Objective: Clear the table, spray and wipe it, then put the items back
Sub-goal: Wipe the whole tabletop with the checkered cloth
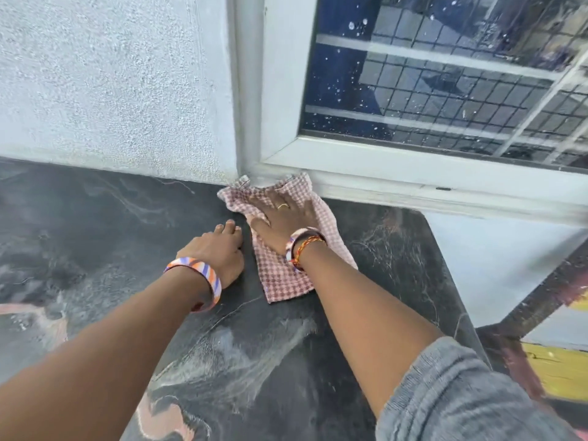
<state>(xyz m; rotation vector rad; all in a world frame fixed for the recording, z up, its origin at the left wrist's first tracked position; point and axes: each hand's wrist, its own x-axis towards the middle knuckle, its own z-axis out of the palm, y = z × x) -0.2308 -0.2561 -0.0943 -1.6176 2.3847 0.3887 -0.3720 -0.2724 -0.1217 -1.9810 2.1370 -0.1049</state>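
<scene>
A pink-and-white checked cloth [280, 275] lies spread on the dark marbled table [127, 237], its far end touching the window frame in the back corner. My right hand [283, 218] presses flat on the cloth with fingers spread, a ring and bracelets on it. My left hand [219, 246] rests on the bare tabletop just left of the cloth, fingers curled down and holding nothing. Pale streaks and smears show on the table surface nearer to me.
A rough white wall [111, 84] runs behind the table on the left. A white-framed window [445, 173] with a metal grille stands at the back right. The table's right edge [451, 281] drops off to a floor with yellow and dark shapes.
</scene>
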